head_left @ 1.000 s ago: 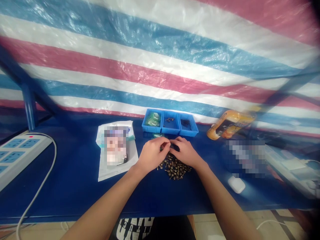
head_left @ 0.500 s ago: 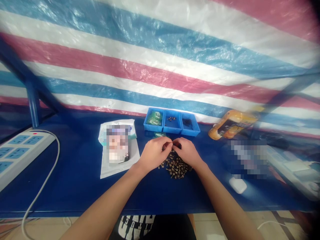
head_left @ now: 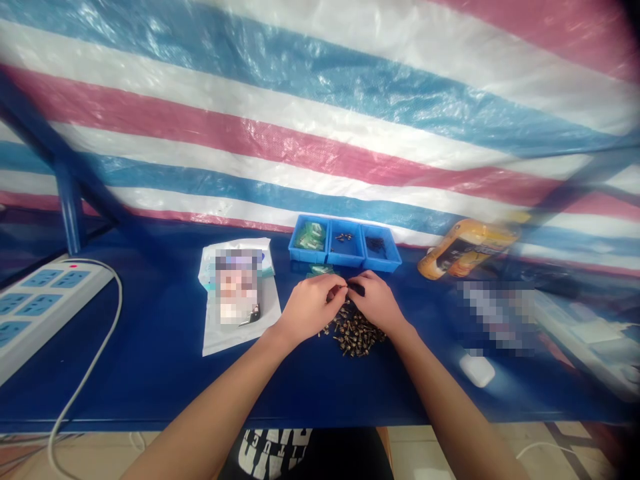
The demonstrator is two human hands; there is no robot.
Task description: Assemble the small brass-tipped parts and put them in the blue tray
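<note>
Nearest to you, the white lettering on your black T-shirt [head_left: 275, 453] is cut off by the table's edge and can't be read. Beyond it, your left hand [head_left: 310, 308] and right hand [head_left: 376, 303] meet over the dark-blue table [head_left: 150, 380], fingers curled inward, tips almost touching. A small black part [head_left: 357, 289] sits pinched at your right fingertips; the view doesn't show whether your left fingers grip it too (your knuckles hide the contact). Keep the pinch at the very tips, so the part stays in sight and clear of the others.

Directly below your fingers lies a loose heap of small brass-and-dark metal parts [head_left: 354, 332]. Just past your fingertips is a flat green packet [head_left: 320, 269], then a blue plastic three-compartment tray [head_left: 345, 263] holding green packets, small brass parts and black parts. Left of your fingers, a white paper packet [head_left: 240, 340] carries a pixelated label, with nothing legible. Farther left sits a white power strip [head_left: 55, 293]. Right of your fingers are a white rounded case [head_left: 477, 370] and, farther off, an orange bottle [head_left: 467, 250] on its side, its brand unreadable. A striped plastic tarp [head_left: 320, 133] hangs behind everything.
</note>
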